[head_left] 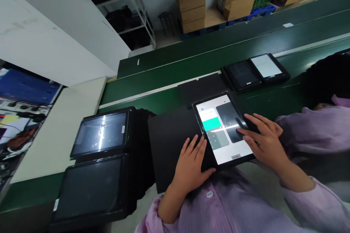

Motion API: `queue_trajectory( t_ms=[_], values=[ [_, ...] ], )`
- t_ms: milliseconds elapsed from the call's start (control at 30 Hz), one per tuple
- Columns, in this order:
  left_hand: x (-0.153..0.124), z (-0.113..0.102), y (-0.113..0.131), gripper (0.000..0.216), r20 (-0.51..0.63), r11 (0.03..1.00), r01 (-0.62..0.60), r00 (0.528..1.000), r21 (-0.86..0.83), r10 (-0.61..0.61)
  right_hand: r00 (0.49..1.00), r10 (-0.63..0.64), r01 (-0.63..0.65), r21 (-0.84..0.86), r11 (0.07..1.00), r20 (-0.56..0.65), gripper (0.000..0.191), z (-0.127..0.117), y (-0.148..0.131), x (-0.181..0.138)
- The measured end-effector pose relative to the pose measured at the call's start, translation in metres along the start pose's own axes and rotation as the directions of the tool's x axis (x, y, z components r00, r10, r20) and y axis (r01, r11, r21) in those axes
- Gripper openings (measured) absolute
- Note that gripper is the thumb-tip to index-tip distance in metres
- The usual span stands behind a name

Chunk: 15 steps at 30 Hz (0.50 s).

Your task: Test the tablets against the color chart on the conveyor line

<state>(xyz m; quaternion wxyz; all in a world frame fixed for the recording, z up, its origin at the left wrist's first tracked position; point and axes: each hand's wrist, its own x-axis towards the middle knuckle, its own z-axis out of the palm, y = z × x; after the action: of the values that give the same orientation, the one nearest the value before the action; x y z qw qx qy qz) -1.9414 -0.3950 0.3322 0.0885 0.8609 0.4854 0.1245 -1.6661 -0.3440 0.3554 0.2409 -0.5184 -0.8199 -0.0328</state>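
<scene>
A tablet (pixel 207 148) with a lit screen lies in front of me, showing a white page with a green block and a dark panel. My right hand (pixel 264 140) is over its right side, fingers apart, one fingertip at the dark panel on the screen. My left hand (pixel 190 164) rests spread on a black board (pixel 166 145) along the tablet's left edge, its fingertips close to the frame. Neither hand grips anything.
At my left stand stacks of tablets, a reflective one (pixel 101 134) above a dark one (pixel 90 189). Two more tablets, one dark (pixel 242 74) and one lit (pixel 265 66), lie farther back on the green bench (pixel 164 65). A co-worker's sleeve (pixel 314 129) is at right. Cardboard boxes (pixel 190 5) stand behind.
</scene>
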Motion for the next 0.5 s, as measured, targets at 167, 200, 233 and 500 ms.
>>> queue_trajectory(
  t_ms=[167, 200, 233, 500],
  values=[
    [0.001, -0.001, 0.001, 0.089, 0.005, 1.000, 0.005, 1.000, -0.018, -0.005, 0.997, -0.078, 0.078, 0.096, 0.992, 0.004, 0.032, 0.001, -0.012, 0.007],
    [0.001, -0.001, 0.001, 0.089, 0.004, 1.000, 0.005, 1.000, -0.020, -0.005, 0.995, -0.095, 0.092, 0.108, 0.990, 0.023, 0.032, 0.001, -0.014, 0.008],
    [0.001, -0.001, 0.001, 0.088, 0.005, 1.000, 0.008, 1.000, -0.023, -0.008, 0.993, -0.113, 0.108, 0.114, 0.988, 0.042, 0.032, 0.001, -0.016, 0.010],
    [0.001, 0.001, 0.001, 0.088, 0.003, 0.999, 0.010, 1.000, -0.045, -0.010, 0.944, -0.292, 0.280, 0.095, 0.955, 0.155, 0.029, 0.006, -0.044, 0.020]
  ],
)
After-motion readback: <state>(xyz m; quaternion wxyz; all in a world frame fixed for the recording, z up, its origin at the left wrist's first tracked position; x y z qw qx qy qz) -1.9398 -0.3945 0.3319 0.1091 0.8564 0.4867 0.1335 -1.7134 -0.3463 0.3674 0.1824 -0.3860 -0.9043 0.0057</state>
